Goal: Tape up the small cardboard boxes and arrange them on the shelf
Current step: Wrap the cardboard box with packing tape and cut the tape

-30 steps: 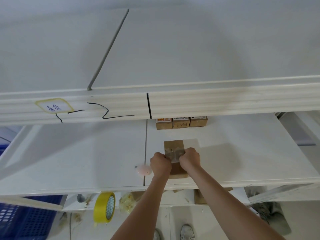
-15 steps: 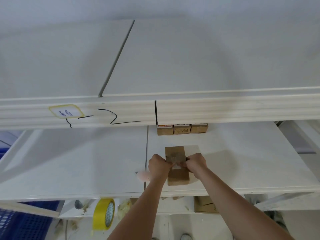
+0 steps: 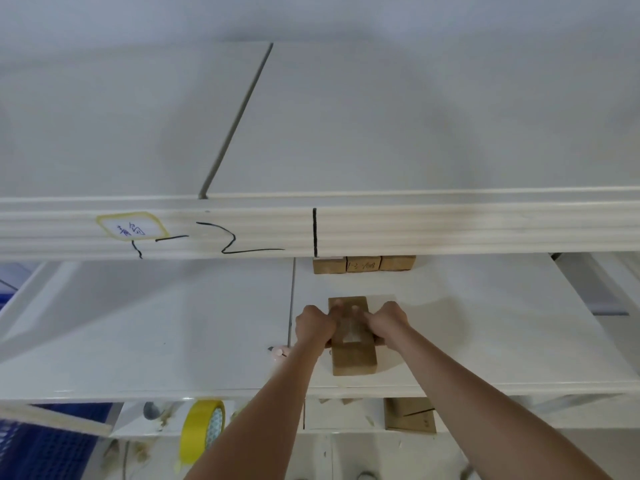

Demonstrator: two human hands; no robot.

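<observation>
A small brown cardboard box (image 3: 354, 362) lies lengthwise on the white middle shelf (image 3: 173, 327), with a strip of clear tape across its top. My left hand (image 3: 313, 325) presses on the box's left side and my right hand (image 3: 384, 322) on its right side, fingers curled over the top onto the tape. Three small cardboard boxes (image 3: 363, 264) stand in a row at the back of the same shelf, their tops hidden by the upper shelf's front rail.
A pink cutter (image 3: 278, 351) lies just left of my left wrist. The upper shelf rail (image 3: 450, 230) bears black marks and a label. Below, a yellow tape roll (image 3: 202, 427), another cardboard box (image 3: 410, 415) and a blue crate (image 3: 45, 445) sit on the lower level.
My hands have spread apart across the box top, fingers sliding toward the far end while pressing the tape down. The view has tilted upward slightly.
</observation>
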